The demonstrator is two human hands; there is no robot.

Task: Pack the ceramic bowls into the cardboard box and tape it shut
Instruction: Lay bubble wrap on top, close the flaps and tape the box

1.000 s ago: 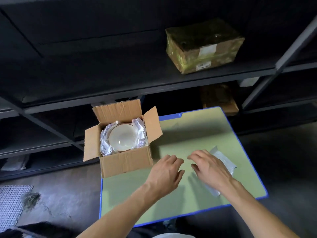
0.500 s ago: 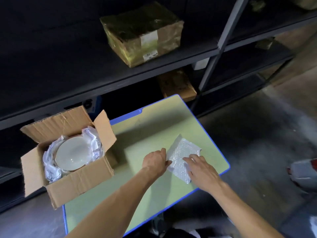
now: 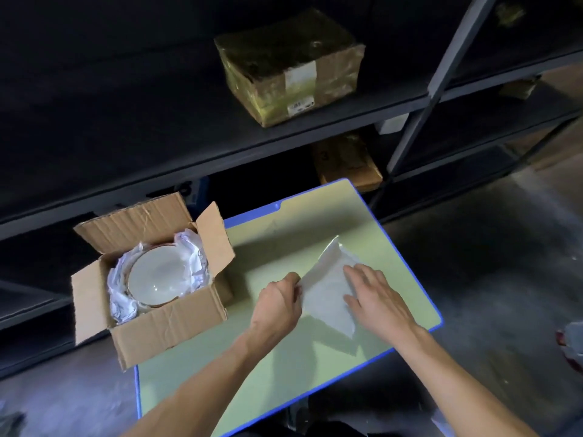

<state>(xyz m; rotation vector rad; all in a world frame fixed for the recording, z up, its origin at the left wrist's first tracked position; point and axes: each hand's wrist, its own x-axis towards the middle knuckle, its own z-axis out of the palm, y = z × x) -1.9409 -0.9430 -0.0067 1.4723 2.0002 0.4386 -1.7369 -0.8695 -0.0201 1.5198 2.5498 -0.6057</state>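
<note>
Sheet (image 3: 328, 298) edge now lifted, pinched by left hand (image 3: 277, 305); right hand (image 3: 377, 299) flat, pressing it.

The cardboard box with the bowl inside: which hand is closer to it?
Left. The left hand sits just right of the cardboard box, pinching the bubble wrap sheet. The right hand rests farther away, on the sheet's far side.

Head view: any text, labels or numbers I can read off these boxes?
None legible.
Taped box on the shelf: white label and barcode sticker, print too blurred.
Brown box on the lower shelf: dark marks, unreadable.
Open cardboard box: no print visible.
</note>
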